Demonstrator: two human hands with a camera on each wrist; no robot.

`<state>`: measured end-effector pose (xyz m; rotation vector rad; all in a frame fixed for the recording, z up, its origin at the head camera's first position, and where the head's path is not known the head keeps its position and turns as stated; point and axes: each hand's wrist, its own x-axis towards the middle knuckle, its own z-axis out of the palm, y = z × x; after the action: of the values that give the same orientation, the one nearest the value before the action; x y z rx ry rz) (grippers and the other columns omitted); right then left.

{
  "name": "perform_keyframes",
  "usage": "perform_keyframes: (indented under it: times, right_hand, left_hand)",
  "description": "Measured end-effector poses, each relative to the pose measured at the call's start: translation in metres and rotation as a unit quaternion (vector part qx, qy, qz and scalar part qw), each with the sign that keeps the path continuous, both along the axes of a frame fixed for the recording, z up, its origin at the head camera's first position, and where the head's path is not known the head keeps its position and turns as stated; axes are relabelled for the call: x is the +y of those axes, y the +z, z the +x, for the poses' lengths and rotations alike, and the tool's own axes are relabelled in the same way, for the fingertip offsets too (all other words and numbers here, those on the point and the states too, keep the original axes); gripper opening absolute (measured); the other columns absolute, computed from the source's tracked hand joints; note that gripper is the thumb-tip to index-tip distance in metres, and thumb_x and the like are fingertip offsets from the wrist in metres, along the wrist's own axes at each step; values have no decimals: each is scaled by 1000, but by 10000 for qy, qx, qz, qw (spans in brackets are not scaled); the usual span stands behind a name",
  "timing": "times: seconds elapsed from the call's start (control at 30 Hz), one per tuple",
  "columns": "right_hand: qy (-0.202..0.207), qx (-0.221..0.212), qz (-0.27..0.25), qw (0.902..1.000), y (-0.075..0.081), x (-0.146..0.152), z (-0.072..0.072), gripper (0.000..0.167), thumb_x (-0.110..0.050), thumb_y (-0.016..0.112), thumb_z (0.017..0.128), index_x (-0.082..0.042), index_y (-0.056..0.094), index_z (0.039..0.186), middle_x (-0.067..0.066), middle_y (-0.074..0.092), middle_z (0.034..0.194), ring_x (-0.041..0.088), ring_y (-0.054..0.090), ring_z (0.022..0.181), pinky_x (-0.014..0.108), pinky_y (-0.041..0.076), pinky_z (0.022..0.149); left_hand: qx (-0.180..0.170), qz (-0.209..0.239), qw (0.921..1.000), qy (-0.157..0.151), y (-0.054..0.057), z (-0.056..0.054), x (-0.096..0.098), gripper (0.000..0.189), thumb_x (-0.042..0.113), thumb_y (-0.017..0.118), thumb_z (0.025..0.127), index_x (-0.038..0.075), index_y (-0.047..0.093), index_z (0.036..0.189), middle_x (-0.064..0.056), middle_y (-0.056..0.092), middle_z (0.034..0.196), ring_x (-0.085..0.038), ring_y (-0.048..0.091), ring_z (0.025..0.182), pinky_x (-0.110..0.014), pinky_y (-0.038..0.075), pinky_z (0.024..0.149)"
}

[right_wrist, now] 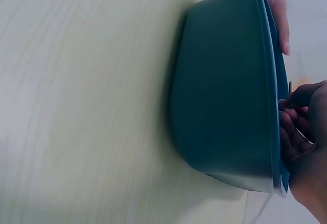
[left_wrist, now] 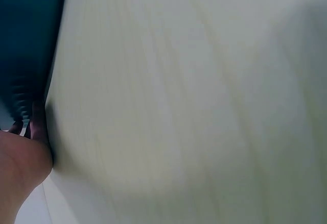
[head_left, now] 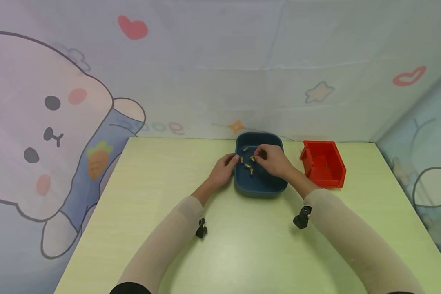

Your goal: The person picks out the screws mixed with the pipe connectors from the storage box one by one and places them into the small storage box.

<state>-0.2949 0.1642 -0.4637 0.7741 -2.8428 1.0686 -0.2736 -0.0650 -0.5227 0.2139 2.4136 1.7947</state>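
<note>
A dark blue plastic basin (head_left: pixel 261 192) stands near the table's back edge, with several small brass-coloured pieces (head_left: pixel 248 166) with blue parts inside it. My left hand (head_left: pixel 222 171) holds the basin's left side, thumb over the rim and fingers along the outside wall. Over the basin's inside, my right hand (head_left: pixel 275 161) pinches a small thin metal piece (right_wrist: pixel 290 86) between thumb and fingertips; its exact kind cannot be made out. The left wrist view catches only part of the left hand against the basin wall (left_wrist: pixel 30 35).
To the right of the basin, close by the right forearm, is a red open-front bin (head_left: pixel 323 181) with a few thin metal pieces (head_left: pixel 326 166) in it. The pale wood-grain table (head_left: pixel 161 175) ends at a printed cloth (head_left: pixel 206 81) behind.
</note>
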Motion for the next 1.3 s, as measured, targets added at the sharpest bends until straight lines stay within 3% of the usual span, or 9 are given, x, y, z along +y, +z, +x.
perform_keyframes:
  times: [0.7, 1.3]
  right_hand:
    - [52, -213, 115, 9997, 10, 25, 16, 10, -6, 68, 103, 1, 71, 110, 12, 73, 106, 26, 67, 92, 44, 59, 86]
    - [43, -108, 82, 9999, 22, 42, 19, 8, -5, 67, 103, -2, 71, 110, 12, 73, 106, 27, 67, 91, 45, 60, 87]
  left_hand:
    - [-51, 82, 9999, -66, 1, 4, 0, 62, 48, 47, 113, 3, 50, 156, -16, 59, 149, -30, 56, 138, -45, 50, 111]
    - [-20, -72, 10000, -2, 2, 3, 1, 62, 48, 47, 113, 2, 50, 155, -17, 59, 149, -31, 56, 138, -46, 46, 114]
